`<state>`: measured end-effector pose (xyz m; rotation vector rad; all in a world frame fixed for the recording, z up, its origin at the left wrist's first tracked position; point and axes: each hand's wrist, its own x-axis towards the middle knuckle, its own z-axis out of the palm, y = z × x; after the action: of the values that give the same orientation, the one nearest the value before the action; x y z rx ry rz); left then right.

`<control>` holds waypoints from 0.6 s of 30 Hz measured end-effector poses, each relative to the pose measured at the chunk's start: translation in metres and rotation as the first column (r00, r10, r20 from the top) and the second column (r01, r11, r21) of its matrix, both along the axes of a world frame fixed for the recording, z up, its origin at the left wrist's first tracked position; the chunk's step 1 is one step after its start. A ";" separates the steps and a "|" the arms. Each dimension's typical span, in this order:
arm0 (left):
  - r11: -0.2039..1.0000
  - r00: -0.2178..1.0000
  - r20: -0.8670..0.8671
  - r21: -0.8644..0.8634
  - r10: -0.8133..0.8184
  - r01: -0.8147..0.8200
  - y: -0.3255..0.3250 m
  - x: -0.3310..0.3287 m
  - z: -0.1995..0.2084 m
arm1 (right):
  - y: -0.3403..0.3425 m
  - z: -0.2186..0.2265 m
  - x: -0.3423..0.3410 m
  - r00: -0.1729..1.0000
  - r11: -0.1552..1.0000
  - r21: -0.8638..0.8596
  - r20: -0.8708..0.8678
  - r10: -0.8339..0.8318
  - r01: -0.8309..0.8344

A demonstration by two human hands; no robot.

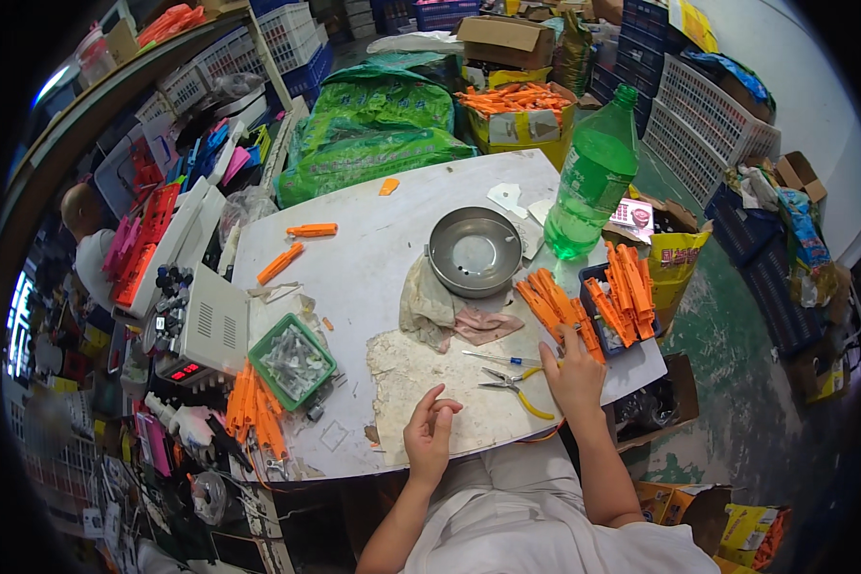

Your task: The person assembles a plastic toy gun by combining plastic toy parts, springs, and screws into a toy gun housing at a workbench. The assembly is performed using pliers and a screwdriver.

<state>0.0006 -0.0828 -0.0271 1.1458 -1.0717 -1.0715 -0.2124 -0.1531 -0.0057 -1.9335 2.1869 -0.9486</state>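
My left hand [432, 435] is held above the near edge of the table, its fingers loosely bent and apart, with nothing seen in them. My right hand [576, 381] reaches into a pile of long orange plastic parts [545, 304] at the right, fingers closed over the end of one part; its fingertips are partly hidden. Just left of that hand lie yellow-handled pliers [531, 400], jaws pointing left, and a thin screwdriver [513, 361] with a blue section. More orange parts [629, 292] stand in a dark blue bin [622, 346] beside the pile.
A metal bowl [474, 251] sits beyond a crumpled rag [425, 301]. Farther right stands a green bottle [593, 177]. On the left are a green tray [327, 368] of small pieces, orange parts [249, 411] and a white box [212, 320] with a red display.
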 end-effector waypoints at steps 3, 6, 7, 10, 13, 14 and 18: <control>1.000 1.000 0.016 0.002 -0.002 0.002 -0.001 0.000 0.000 | 0.010 0.006 -0.003 0.991 0.995 0.035 0.104 0.084 -0.088; 0.999 0.999 0.037 0.028 0.020 -0.021 0.003 0.007 -0.002 | 0.019 0.005 0.007 0.945 0.974 -0.074 0.234 0.227 -0.215; 0.998 0.999 0.037 0.062 0.021 -0.023 0.005 0.009 -0.003 | 0.026 0.004 0.008 0.908 0.966 -0.087 0.329 0.258 -0.243; 0.999 0.994 0.106 -0.035 0.022 -0.018 0.000 0.001 -0.007 | 0.046 0.012 0.008 0.752 0.934 0.025 0.602 0.270 -0.356; 1.000 0.999 0.050 -0.018 0.018 -0.017 0.000 -0.001 0.002 | 0.069 0.016 0.012 0.620 0.871 0.174 0.765 0.175 -0.460; 0.999 1.000 -0.018 -0.048 -0.016 0.015 0.000 0.004 0.004 | 0.072 0.012 0.015 0.630 0.852 0.147 0.738 0.243 -0.502; 0.960 0.936 0.234 -0.161 0.263 -0.229 0.008 0.063 0.026 | 0.075 0.020 0.033 0.652 0.818 0.072 0.645 0.399 -0.571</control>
<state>0.0640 -0.0747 -0.0007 1.2949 -1.1426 -0.6597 -0.1791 -0.0781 0.0143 -1.6350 1.2496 -0.9281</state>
